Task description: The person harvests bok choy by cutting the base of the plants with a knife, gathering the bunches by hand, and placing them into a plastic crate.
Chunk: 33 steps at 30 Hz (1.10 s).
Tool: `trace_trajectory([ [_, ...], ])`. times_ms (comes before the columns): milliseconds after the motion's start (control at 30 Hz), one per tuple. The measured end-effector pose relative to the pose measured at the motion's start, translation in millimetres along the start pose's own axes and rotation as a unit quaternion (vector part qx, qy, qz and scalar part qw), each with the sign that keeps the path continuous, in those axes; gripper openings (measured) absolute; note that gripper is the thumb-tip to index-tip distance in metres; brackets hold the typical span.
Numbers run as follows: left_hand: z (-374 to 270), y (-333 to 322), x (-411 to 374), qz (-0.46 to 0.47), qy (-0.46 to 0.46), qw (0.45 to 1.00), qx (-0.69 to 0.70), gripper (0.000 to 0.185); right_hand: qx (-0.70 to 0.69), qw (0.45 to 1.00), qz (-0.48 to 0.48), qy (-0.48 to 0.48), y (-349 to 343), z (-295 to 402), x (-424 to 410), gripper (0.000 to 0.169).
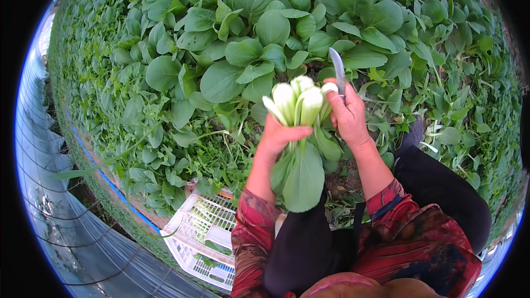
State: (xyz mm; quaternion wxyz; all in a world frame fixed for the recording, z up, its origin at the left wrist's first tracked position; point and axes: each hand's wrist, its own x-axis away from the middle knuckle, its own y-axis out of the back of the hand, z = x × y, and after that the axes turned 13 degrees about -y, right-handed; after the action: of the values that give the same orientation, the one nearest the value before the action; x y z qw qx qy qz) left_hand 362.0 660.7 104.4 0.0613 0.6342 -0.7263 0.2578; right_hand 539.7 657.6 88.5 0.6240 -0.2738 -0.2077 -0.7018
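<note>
My left hand (285, 132) is closed around a bunch of bok choy (304, 103). Their pale cut bases point up and away from me, and the green leaves hang down towards my lap. In my right hand (350, 114) is a small knife (338, 70) with a slightly curved blade that points away from me. That hand's thumb and fingers also touch the rightmost stalk of the bunch, beside the blade. Part of the knife's handle is hidden in the palm.
Growing bok choy (273, 29) fills the ground ahead, with cut leaves (449, 134) lying to the right. A white plastic crate (198, 231) holding greens stands at lower left. Behind it run a blue hose (116, 190) and plastic greenhouse sheeting (54, 215). My shoe (410, 132) rests at right.
</note>
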Motion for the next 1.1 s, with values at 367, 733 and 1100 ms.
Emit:
trace_trajectory([
  [367, -47, 92, -59, -0.078, -0.041, 0.87, -0.484, 0.094, 0.207, 0.971, 0.11, 0.053, -30, -63, 6, 0.028],
  [733, -21, 111, -26, -0.091, -0.004, 0.845, -0.527, 0.074, 0.356, 0.932, 0.056, -0.037, -74, -65, -91, 0.028],
  [1100, -7, 118, -10, -0.103, 0.019, 0.881, -0.461, 0.078, 0.292, 0.932, 0.135, -0.168, -75, -38, -96, 0.04],
])
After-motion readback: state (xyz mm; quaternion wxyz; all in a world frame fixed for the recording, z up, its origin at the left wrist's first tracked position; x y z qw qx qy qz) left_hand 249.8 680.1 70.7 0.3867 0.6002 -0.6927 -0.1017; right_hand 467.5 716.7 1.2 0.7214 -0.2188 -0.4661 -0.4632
